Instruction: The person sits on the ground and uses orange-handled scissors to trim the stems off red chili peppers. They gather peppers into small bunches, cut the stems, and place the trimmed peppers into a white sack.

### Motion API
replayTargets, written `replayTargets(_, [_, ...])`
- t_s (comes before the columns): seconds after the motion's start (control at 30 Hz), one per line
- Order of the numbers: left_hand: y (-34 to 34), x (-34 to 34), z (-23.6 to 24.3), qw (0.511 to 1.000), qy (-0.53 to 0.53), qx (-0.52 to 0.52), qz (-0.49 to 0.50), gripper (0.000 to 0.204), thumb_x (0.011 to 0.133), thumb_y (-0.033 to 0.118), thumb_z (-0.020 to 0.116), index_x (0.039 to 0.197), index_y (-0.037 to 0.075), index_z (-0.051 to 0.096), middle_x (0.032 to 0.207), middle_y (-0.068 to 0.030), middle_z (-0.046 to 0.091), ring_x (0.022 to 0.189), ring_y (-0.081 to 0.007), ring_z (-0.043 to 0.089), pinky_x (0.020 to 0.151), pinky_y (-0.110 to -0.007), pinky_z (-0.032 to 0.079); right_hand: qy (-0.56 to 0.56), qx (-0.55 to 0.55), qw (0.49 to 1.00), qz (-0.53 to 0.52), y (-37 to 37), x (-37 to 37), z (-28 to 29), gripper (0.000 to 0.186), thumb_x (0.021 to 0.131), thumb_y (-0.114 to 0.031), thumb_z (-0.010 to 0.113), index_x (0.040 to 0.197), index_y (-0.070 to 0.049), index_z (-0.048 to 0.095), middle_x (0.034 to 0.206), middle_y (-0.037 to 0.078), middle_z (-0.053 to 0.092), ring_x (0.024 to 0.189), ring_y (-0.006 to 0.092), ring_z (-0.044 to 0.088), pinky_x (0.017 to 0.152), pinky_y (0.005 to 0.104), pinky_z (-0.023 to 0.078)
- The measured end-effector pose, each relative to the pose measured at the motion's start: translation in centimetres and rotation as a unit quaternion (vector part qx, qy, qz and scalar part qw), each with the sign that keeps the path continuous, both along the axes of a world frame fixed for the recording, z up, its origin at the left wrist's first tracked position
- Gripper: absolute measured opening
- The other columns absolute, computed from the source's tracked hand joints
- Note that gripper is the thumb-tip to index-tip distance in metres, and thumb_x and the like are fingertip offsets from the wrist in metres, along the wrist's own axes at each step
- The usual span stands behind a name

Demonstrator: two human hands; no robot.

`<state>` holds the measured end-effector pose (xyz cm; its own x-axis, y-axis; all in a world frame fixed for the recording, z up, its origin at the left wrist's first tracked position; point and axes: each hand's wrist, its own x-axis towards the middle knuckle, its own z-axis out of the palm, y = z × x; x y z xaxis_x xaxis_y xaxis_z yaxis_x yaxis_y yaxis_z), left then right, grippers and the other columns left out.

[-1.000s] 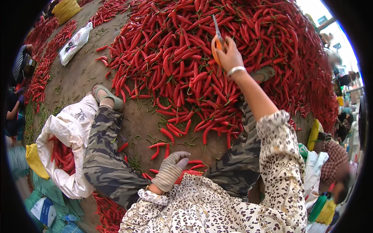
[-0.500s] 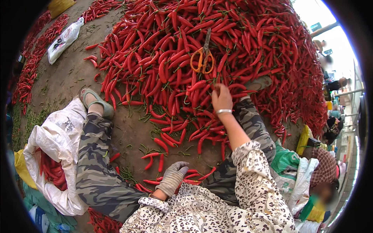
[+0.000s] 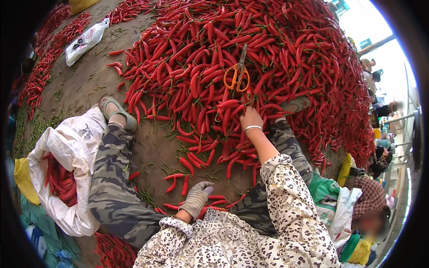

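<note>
Close to my lap, my left hand [image 3: 196, 200], in a grey knit glove with bare fingertips, is curled over several red chili peppers [image 3: 218, 202] that stick out beside it. My bare right hand [image 3: 251, 119], with a light bracelet [image 3: 253, 127] at the wrist, reaches into the near edge of a big chili pile [image 3: 196, 62]. Its fingers are bent together among the peppers; whatever they pinch is hidden. Orange-handled scissors [image 3: 237, 77] lie on the pile just beyond that hand, blades pointing away.
By my left leg stands a white woven sack [image 3: 67, 143] with chilies inside. Loose chilies and green stems lie on the ground [image 3: 152, 152] between my legs. A white plastic bag [image 3: 87, 41] rests at far left. Green and white sacks [image 3: 328, 201] and a person [image 3: 368, 196] are at right.
My right hand has drawn slightly nearer and lower at the pile's edge. My left hand has shifted only a little. The whole view has turned slightly; the scissors still lie on the pile.
</note>
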<state>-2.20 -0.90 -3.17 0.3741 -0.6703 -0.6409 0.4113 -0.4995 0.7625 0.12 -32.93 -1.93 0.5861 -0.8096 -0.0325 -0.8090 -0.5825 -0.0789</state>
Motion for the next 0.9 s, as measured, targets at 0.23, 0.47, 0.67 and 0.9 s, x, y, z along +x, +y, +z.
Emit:
replayTargets(0.23, [-0.8, 0.5, -2.0, 0.978, 0.08, -0.088, 0.169, 0.023, 0.083, 0.013, 0.058, 0.105, 0.005, 0.059, 0.089, 0.0007, 0.059, 0.083, -0.0091, 0.052, 0.075, -0.024, 0.044, -0.23, 0.167, 0.957, -0.058, 7.5, -6.5, -2.0, 0.033, 0.084, -0.032, 0.05, 0.103, -0.005, 0.047, 0.091, 0.026, 0.057, 0.085, 0.0429, 0.055, 0.07, 0.0481, 0.043])
replayTargets(0.47, [-1.2, 2.3, -3.5, 0.908, 0.22, -0.187, 0.303, 0.03, 0.081, 0.025, 0.063, 0.108, 0.013, 0.056, 0.087, 0.0049, 0.057, 0.069, -0.0039, 0.048, 0.06, -0.017, 0.04, -0.275, 0.341, 0.896, 0.07, 22.1, -8.0, -0.6, 0.031, 0.083, -0.016, 0.058, 0.111, -0.005, 0.048, 0.088, 0.018, 0.059, 0.081, 0.0302, 0.059, 0.07, 0.0351, 0.046])
replayTargets(0.67, [-0.7, 2.4, -3.0, 0.881, 0.315, -0.201, 0.289, 0.035, 0.084, 0.03, 0.057, 0.109, 0.005, 0.056, 0.103, -0.0048, 0.06, 0.091, -0.0158, 0.056, 0.087, -0.03, 0.042, -0.276, 0.411, 0.866, 0.074, 21.5, -8.3, 0.1, 0.029, 0.083, -0.016, 0.06, 0.108, -0.005, 0.05, 0.081, 0.007, 0.056, 0.072, 0.0153, 0.053, 0.066, 0.0278, 0.045])
replayTargets(0.9, [-0.6, 1.5, 1.5, 0.995, 0.022, -0.092, -0.033, 0.029, 0.081, 0.024, 0.062, 0.105, 0.009, 0.059, 0.068, 0.0059, 0.051, 0.054, -0.0044, 0.042, 0.047, -0.02, 0.034, -0.354, 0.536, 0.764, -0.065, 18.6, -7.8, 3.9, 0.027, 0.085, -0.021, 0.06, 0.106, -0.004, 0.053, 0.078, -0.002, 0.052, 0.064, 0.0047, 0.047, 0.057, 0.0199, 0.04])
